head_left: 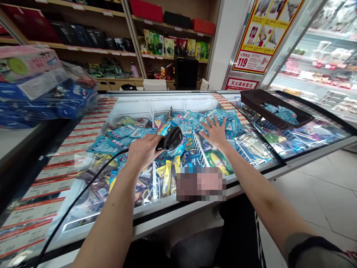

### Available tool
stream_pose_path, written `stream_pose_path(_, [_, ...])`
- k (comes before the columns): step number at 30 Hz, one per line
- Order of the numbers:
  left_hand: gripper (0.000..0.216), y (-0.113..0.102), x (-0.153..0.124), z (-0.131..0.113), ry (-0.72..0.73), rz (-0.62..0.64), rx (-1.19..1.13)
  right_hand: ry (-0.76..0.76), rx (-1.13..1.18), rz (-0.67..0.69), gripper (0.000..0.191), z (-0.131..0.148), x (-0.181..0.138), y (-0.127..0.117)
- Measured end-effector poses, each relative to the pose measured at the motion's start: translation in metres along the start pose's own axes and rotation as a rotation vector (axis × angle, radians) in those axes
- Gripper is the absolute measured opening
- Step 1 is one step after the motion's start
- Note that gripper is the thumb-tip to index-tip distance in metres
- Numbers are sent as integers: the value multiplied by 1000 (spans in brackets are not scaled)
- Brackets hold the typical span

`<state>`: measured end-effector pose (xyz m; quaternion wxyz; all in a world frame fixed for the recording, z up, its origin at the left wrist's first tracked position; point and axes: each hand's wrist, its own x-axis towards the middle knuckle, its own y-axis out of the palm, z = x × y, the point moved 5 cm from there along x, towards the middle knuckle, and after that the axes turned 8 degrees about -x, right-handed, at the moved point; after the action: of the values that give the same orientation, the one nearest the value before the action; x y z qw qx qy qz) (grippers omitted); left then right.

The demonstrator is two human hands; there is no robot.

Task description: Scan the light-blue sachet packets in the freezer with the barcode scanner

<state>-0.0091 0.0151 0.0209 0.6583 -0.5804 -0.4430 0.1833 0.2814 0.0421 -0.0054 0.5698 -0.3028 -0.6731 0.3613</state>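
Observation:
I stand at an open chest freezer point(156, 217) full of wrapped ice creams. My left hand point(142, 150) is closed round a black barcode scanner point(170, 139), whose cable trails back toward me; its head points down at the packets. My right hand point(215, 131) is open, fingers spread, resting on a heap of light blue packets point(192, 121) in the freezer's far middle. Yellow packets point(167, 175) stand in a wire compartment below the scanner.
A black plastic basket point(275, 108) holding a few blue packets sits on the freezer's glass lid at right. Price labels point(55, 167) line the left lid. Stacked boxes point(30, 82) lie at left. Shelves of goods stand behind, a glass-door cooler point(320, 67) at right.

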Motion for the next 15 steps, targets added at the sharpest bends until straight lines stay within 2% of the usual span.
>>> stream_pose_path(3, [33, 2, 0, 1, 8, 18, 15, -42, 4, 1, 48, 10, 5, -5])
stream_pose_path(7, [33, 4, 0, 2, 13, 25, 15, -286, 18, 91, 47, 43, 14, 3])
stream_pose_path(9, [32, 5, -1, 3, 8, 26, 16, -350, 8, 115, 45, 52, 16, 9])
stream_pose_path(11, [31, 4, -2, 5, 5, 27, 18, -339, 0, 106, 44, 53, 16, 13])
stream_pose_path(15, [31, 3, -4, 7, 18, 27, 16, -223, -9, 71, 41, 39, 15, 14])
